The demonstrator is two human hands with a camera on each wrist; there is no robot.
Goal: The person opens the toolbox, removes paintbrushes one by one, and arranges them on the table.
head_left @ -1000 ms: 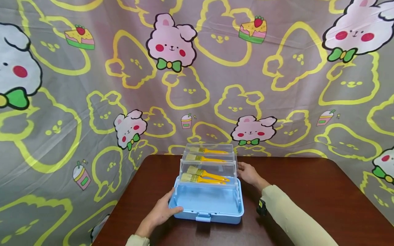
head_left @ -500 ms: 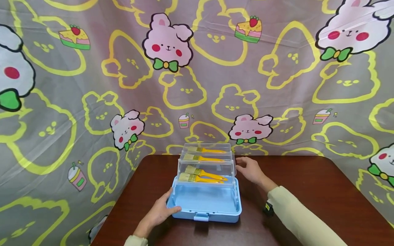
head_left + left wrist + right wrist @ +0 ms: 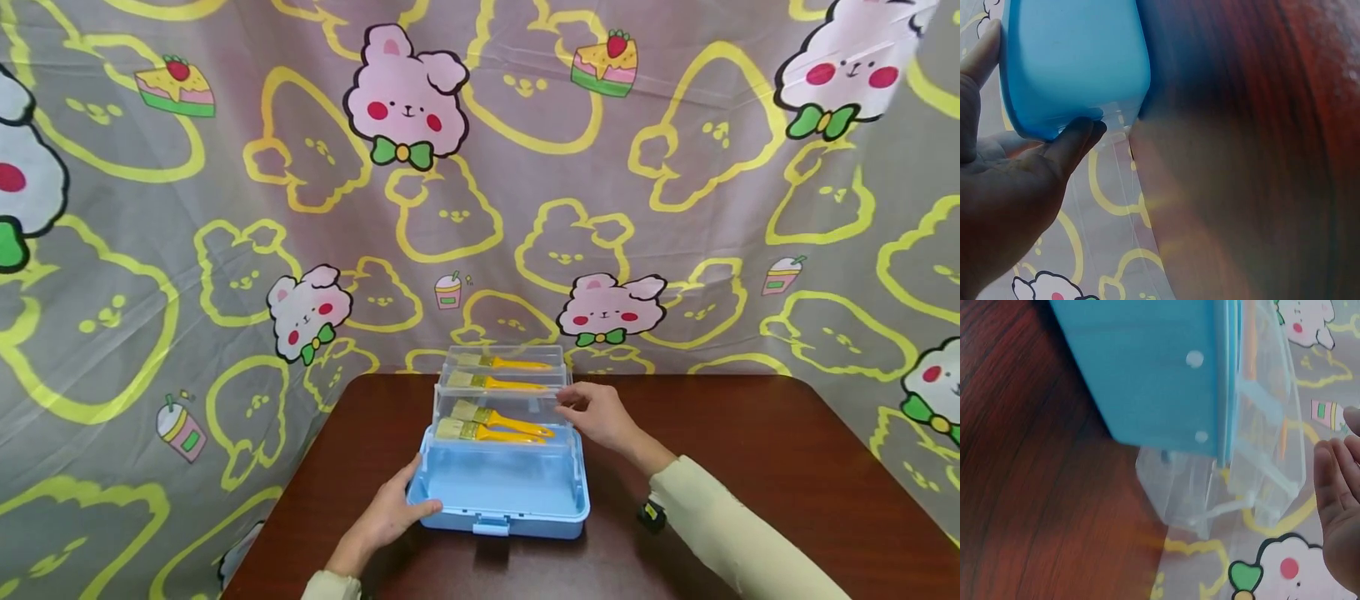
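A light blue toolbox (image 3: pixel 498 492) stands unfolded on the table, its latch at the front. Clear stepped trays (image 3: pixel 498 408) rise above its base at the back. Two paintbrushes (image 3: pixel 487 429) with yellow handles lie in the lowest tray, and single brushes show in the tiers behind, like the middle paintbrush (image 3: pixel 495 382). My left hand (image 3: pixel 386 512) holds the toolbox at its front left corner, thumb over the rim and fingers along the side. Beside the right end of the trays hovers my right hand (image 3: pixel 603 417); in the right wrist view its fingers (image 3: pixel 1338 481) are apart from the plastic.
The dark red-brown table (image 3: pixel 720 467) extends to both sides of the toolbox. A patterned curtain (image 3: pixel 525 192) hangs behind and at the sides. In the right wrist view, the clear lid (image 3: pixel 1175 487) hangs behind the blue base.
My right hand has come off the rear right side of the toolbox and moved forward and left toward the tray ends. The left hand and toolbox stay put.
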